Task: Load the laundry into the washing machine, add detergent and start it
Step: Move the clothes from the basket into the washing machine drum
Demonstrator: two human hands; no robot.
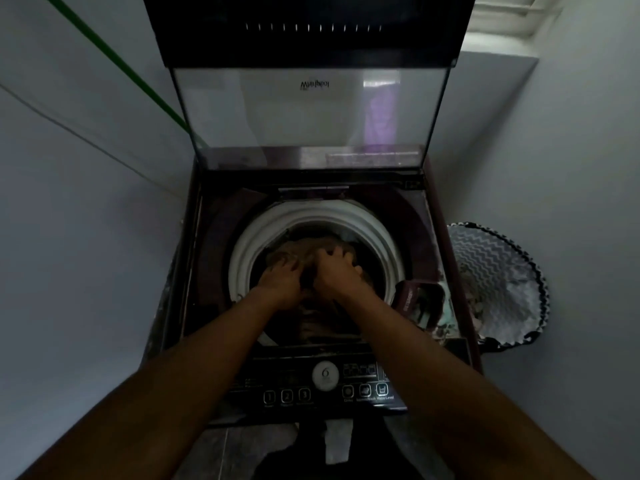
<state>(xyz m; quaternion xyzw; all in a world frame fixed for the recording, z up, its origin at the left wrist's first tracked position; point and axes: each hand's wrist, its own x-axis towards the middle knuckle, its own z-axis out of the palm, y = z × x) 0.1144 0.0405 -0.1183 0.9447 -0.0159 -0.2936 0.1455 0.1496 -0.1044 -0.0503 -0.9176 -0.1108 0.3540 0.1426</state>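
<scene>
Pale grey walls (86,202) close in on both sides of a narrow, dim nook, with a green line (117,64) running diagonally across the left one. Between them stands a top-loading washing machine (207,237) in a dark maroon casing, its glass lid (311,112) raised upright at the back and showing a mirrored brand name. A white ring (242,244) frames the mouth of the drum, and inside lies the laundry (301,247), a brownish heap of cloth filling the lower part of the opening. Both bare forearms reach in from the bottom edge over the control panel (311,386), which carries a round white dial marked 6 and a row of buttons numbered 1, 2 and 3. The left hand (280,275) rests on the heap with its fingers bent down into the fabric, and the right hand (334,268) sits just beside it, fingers clenched round a bunch of the same cloth. The 2 hands are nearly touching over the middle of the drum. At the machine's right front corner a small detergent compartment (420,299) sits open. Right of the machine, against the wall, stands a laundry basket (498,265) with a zigzag-patterned liner and a dark trimmed rim.
</scene>
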